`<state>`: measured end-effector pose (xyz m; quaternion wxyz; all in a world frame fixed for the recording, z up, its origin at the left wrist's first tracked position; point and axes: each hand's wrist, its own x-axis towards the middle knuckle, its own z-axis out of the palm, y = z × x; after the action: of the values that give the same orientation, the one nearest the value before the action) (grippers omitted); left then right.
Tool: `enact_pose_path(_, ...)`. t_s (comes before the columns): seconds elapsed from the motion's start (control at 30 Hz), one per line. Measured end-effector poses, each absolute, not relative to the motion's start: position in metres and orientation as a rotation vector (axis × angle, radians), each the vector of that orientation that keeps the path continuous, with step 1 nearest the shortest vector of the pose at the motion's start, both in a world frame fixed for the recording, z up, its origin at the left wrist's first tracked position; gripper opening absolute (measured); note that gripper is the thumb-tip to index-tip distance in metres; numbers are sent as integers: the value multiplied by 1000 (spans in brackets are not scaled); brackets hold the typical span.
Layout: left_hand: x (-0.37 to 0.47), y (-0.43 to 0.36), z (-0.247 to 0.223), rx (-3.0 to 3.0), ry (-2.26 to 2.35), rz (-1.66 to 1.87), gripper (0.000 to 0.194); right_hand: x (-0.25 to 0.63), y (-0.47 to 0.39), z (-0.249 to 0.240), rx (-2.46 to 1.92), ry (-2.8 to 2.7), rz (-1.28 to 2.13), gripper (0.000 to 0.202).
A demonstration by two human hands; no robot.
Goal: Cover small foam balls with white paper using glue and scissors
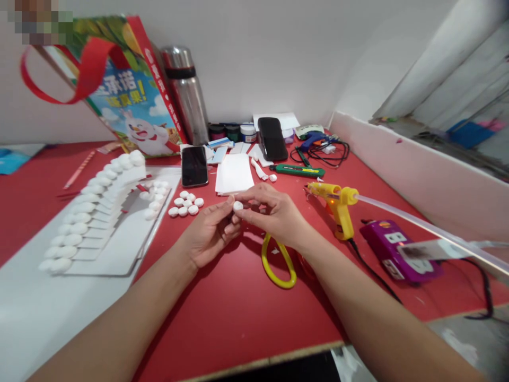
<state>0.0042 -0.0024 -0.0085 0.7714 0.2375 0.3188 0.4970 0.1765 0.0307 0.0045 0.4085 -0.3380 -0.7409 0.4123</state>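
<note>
A small white clay-like ball (237,206) sits between my hands above the red table. My right hand (278,212) pinches it between thumb and forefinger. From the other side, my left hand (210,228) has its thumb and curled fingers closed against the same ball. Several similar white balls (193,210) lie in a cluster just left of my hands. Farther left stands a white stepped model (107,212) on a flat board, its steps edged with rows of white balls. Under my right wrist is a yellow loop handle (280,265), perhaps of scissors, partly hidden.
On the right are a yellow glue gun (338,204) holding a long clear stick and a purple box (397,252) with cords. Behind lie a green cutter (298,170), white paper sheets (234,174), two phones (194,166), a steel flask (185,95) and a printed bag (139,111).
</note>
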Motion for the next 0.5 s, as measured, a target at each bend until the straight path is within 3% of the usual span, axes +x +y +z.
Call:
enact_pose_path(0.23,8,-5,-7,453,724,1111,9,177,31,-1,-828,-1907,803,14)
enact_pose_path(0.5,3,-2,-7,341,714,1132,11,185,32,13,-998,-2053,658,32)
